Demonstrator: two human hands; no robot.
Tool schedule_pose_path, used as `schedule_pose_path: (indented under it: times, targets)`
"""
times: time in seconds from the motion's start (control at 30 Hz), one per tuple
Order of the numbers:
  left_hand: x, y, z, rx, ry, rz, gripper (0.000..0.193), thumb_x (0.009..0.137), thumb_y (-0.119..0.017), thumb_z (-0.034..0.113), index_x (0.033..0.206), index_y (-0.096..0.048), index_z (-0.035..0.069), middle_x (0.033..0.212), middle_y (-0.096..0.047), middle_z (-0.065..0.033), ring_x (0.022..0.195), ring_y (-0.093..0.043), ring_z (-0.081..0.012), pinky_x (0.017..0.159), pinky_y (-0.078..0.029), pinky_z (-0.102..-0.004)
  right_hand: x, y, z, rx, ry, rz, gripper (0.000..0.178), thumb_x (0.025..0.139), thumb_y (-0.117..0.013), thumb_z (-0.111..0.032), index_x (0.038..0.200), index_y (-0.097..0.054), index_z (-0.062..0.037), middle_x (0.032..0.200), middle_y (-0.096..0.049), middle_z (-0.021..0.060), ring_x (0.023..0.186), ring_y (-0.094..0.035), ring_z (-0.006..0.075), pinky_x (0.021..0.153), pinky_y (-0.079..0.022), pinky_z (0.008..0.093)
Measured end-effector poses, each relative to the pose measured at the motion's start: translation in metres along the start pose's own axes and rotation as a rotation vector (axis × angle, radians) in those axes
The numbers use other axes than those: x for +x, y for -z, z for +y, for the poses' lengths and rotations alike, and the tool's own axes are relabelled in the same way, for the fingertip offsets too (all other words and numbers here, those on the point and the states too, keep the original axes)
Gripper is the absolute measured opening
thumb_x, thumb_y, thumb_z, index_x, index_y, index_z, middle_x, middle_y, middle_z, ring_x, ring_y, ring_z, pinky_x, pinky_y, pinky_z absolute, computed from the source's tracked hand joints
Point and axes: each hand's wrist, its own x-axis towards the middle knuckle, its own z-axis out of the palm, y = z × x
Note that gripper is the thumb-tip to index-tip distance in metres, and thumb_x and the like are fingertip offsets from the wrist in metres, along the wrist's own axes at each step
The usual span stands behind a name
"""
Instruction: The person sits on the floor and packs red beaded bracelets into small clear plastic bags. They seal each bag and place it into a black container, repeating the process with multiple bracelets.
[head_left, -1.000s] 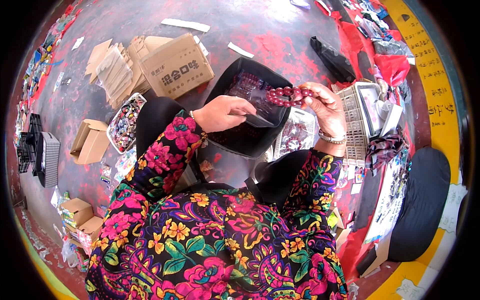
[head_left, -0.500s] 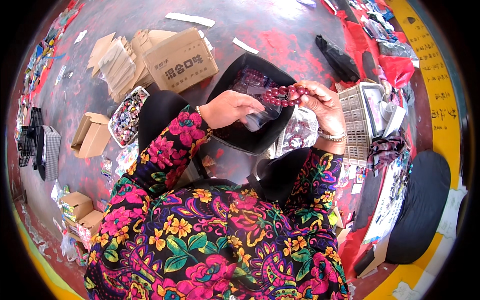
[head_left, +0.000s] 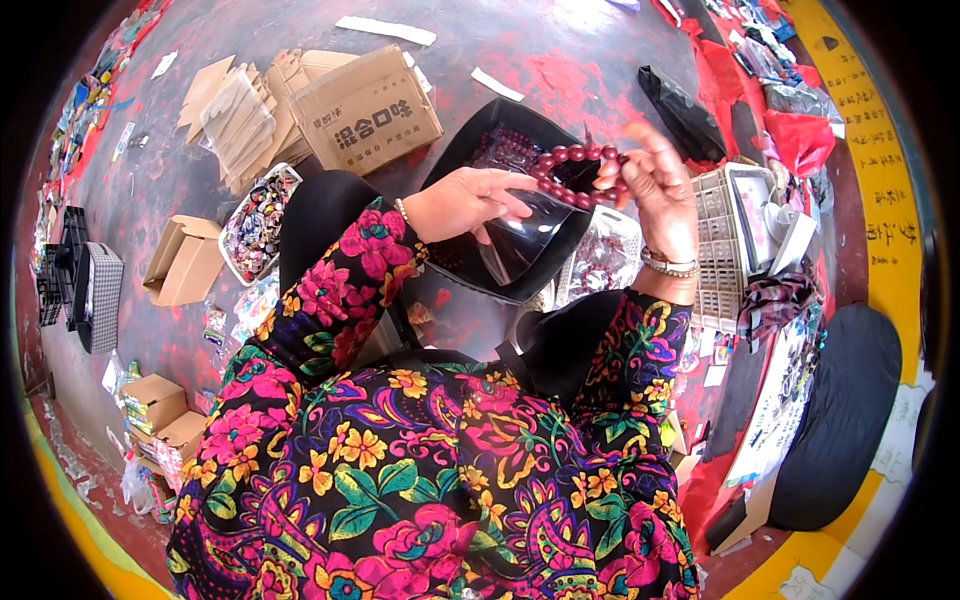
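A bracelet of round dark red beads (head_left: 578, 200) hangs in a loop over the black bin. My right hand (head_left: 660, 195) holds its right side between thumb and fingers, with the upper fingers slightly blurred. My left hand (head_left: 470, 203) reaches in from the left, fingers stretched out and apart. Its fingertips come up to the bracelet's left end; whether they touch it I cannot tell. Below both hands stands the black bin (head_left: 462, 150), with clear plastic bags (head_left: 520, 235) and more dark red beads inside, partly hidden by my left hand.
Flattened cardboard and a brown carton (head_left: 365, 112) lie beyond the bin to the left. A white basket of small colourful items (head_left: 257, 225) stands beside my left knee. To the right are a clear bag (head_left: 608, 250) and a cream plastic crate (head_left: 722, 230).
The bracelet has opened into a wider loop. My right hand's fingers have lifted and spread somewhat. My left hand has shifted slightly up and right, its fingers now nearer the bracelet.
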Motion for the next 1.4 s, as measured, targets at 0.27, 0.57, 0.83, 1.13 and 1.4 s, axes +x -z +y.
schedule_pose_path:
  times: [0.27, 0.57, 0.83, 1.13, 1.4]
  targets:
    - [-0.001, 0.009, 0.001, -0.122, 0.042, -0.033, 0.027, 0.09, -0.048, 0.007, 0.116, -0.055, 0.004, 0.103, -0.063, -0.0086, 0.092, -0.06, -0.0124, 0.066, -0.05, -0.0234, 0.003, 0.015, 0.014, -0.139, -0.169, 0.176, 0.02, 0.088, -0.057, -0.013, 0.102, -0.064, -0.0018, 0.091, -0.062, 0.0014, 0.081, -0.059, 0.0095, 0.067, -0.048, 0.0198]
    - [0.005, 0.007, -0.008, -0.151, -0.021, -0.056, 0.022, 0.088, -0.055, 0.011, 0.107, -0.057, 0.001, 0.099, -0.063, -0.0058, 0.089, -0.059, -0.0105, 0.075, -0.048, -0.0232, 0.01, -0.023, 0.024, -0.346, -0.225, -0.175, 0.011, 0.076, -0.069, -0.011, 0.081, -0.069, -0.0009, 0.079, -0.057, 0.0036, 0.077, -0.054, 0.0109, 0.068, -0.043, 0.0242]
    - [0.005, -0.006, 0.002, 0.016, -0.178, 0.281, 0.015, 0.086, -0.056, 0.013, 0.089, -0.063, 0.0, 0.085, -0.057, 0.0011, 0.081, -0.052, -0.0054, 0.074, -0.041, -0.02, 0.011, -0.034, 0.022, -0.244, -0.223, -0.197, 0.009, 0.075, -0.07, -0.007, 0.08, -0.069, -0.0002, 0.078, -0.059, 0.0027, 0.072, -0.053, 0.0095, 0.065, -0.042, 0.0231]
    - [0.005, 0.008, -0.009, 0.218, -0.336, 0.296, 0.01, 0.073, -0.052, 0.005, 0.076, -0.059, 0.0, 0.08, -0.052, -0.0005, 0.078, -0.048, -0.0069, 0.069, -0.039, -0.0221, 0.012, -0.045, 0.035, -0.333, -0.12, -0.186, 0.008, 0.073, -0.071, -0.006, 0.078, -0.069, -0.0007, 0.073, -0.056, 0.0019, 0.07, -0.051, 0.0094, 0.063, -0.041, 0.0237]
    - [0.013, 0.006, -0.027, 0.22, -0.155, 0.398, 0.017, 0.072, -0.053, -0.001, 0.087, -0.061, -0.001, 0.083, -0.054, -0.0026, 0.072, -0.05, -0.0082, 0.064, -0.042, -0.022, 0.014, -0.051, 0.045, -0.507, 0.013, -0.145, 0.007, 0.072, -0.07, -0.007, 0.076, -0.068, -0.0024, 0.068, -0.052, 0.0021, 0.065, -0.05, 0.0128, 0.06, -0.041, 0.0252]
